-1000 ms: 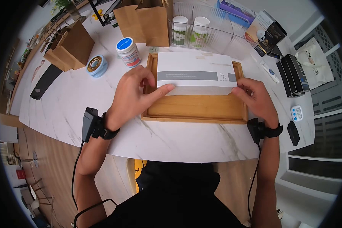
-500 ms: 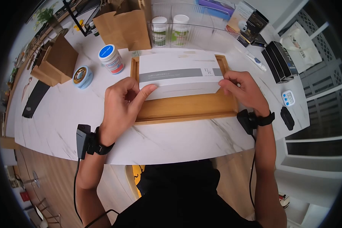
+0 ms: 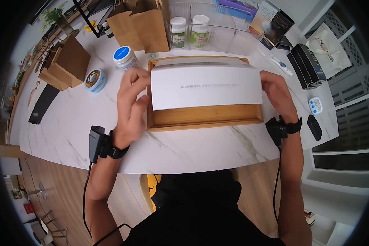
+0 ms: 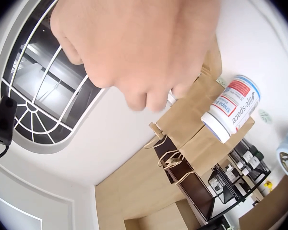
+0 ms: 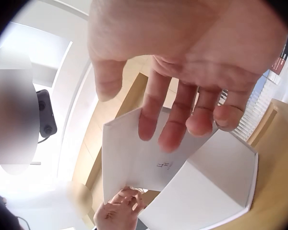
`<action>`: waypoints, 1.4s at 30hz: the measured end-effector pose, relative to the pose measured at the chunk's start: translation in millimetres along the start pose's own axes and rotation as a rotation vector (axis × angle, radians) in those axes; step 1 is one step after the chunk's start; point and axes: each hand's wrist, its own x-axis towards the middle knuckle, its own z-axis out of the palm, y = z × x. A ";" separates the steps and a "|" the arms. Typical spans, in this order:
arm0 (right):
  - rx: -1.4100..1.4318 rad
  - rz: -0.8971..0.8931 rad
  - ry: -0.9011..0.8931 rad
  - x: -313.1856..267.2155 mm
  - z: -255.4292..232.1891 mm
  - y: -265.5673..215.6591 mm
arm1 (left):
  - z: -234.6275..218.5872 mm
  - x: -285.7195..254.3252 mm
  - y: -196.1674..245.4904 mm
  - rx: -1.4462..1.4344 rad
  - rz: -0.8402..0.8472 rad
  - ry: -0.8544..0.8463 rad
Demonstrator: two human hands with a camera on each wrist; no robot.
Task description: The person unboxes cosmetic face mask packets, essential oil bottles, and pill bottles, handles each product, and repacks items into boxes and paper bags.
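Observation:
A white cardboard box sits on a wooden tray (image 3: 205, 124), its raised lid (image 3: 207, 88) showing a broad white face with small grey print in the head view. In the right wrist view the lid stands at an angle to the box body (image 5: 197, 191). My left hand (image 3: 129, 108) holds the lid's left edge with curled fingers, thumb bent close by. At the right end, my right hand (image 3: 279, 95) has its fingers by the lid's edge; seen from its own wrist, they are loosely extended and the thumb stands apart. The box's inside is hidden from my head.
Behind my left hand stands a blue-lidded white jar (image 3: 125, 58), with a round light-blue tub (image 3: 95, 80) to its left. Paper bags (image 3: 139, 30) and a clear organizer (image 3: 229, 41) line the back. Black boxes (image 3: 305, 67) and a small timer (image 3: 315, 105) lie right.
The lid has tilted up, so its printed top with the grey band has turned away and a plain white face shows. My left thumb has come off the front edge; both hands have shifted slightly.

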 end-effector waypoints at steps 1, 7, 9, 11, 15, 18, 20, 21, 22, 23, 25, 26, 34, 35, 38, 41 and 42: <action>-0.042 0.013 -0.022 -1.7 -5.4 0.1 | 10.0 0.3 -0.5 0.109 0.065 0.107; -0.086 -0.114 0.009 5.4 1.1 6.9 | 25.4 -0.6 -1.1 -0.037 -0.195 -0.020; -0.133 -0.105 0.016 6.5 -5.7 9.5 | 24.6 -0.3 0.5 -0.096 -0.210 -0.032; -0.180 -0.095 0.026 8.3 -3.7 7.2 | 25.0 -1.3 0.7 -0.156 -0.224 -0.047; -0.135 -0.112 0.171 9.0 7.5 13.2 | 27.2 -2.3 -1.4 -0.187 -0.221 -0.035; -0.108 -0.023 0.185 14.8 9.4 7.5 | 25.6 2.7 0.9 -0.150 -0.135 -0.074; -0.130 0.033 0.144 17.4 10.3 1.5 | 25.7 3.2 3.7 -0.116 -0.075 -0.098; -0.128 0.056 0.141 18.0 9.7 1.0 | 26.1 2.5 4.8 -0.154 -0.104 -0.101; -0.125 0.080 0.139 18.0 9.3 1.4 | 26.9 1.8 5.4 -0.193 -0.134 -0.104; -0.124 0.082 0.140 17.7 8.8 4.1 | 28.2 1.5 5.3 -0.193 -0.135 -0.106; -0.094 0.029 0.114 16.1 7.7 10.6 | 30.4 1.5 4.6 -0.229 -0.104 -0.065; -0.094 0.029 0.115 16.0 6.8 10.4 | 29.8 1.7 4.3 -0.230 -0.105 -0.066; -0.170 0.089 0.217 17.5 26.5 -10.4 | 19.3 4.3 7.0 -0.194 -0.138 -0.161; -0.169 0.088 0.214 16.3 24.8 -8.7 | 19.1 4.1 6.3 -0.194 -0.139 -0.158; -0.227 0.135 0.127 16.8 13.5 -5.2 | 19.1 4.5 3.7 -0.241 -0.184 -0.163; -0.318 0.114 0.150 16.9 12.9 -8.3 | 21.0 2.1 3.9 -0.144 -0.162 -0.150; -0.286 0.053 0.208 17.7 9.2 -5.4 | 23.1 2.1 1.2 -0.138 -0.110 -0.124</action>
